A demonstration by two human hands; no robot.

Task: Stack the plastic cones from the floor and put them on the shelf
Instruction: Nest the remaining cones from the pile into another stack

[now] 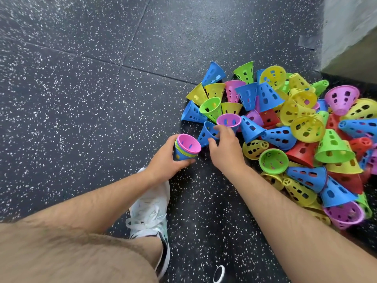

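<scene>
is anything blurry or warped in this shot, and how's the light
Head view: the wide-angle lens slightly bows the floor seams; the left hand and its cone stack are sharp; the pink cone at lower right is smeared; the light is soft and even, with no hard shadows.

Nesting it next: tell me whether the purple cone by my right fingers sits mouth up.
Mouth up: the purple cone shows its open rim and hollow inside.

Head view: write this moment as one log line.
left grip holds cone stack | right grip at pink cone, hold unclear | loose cones piled on floor
</scene>
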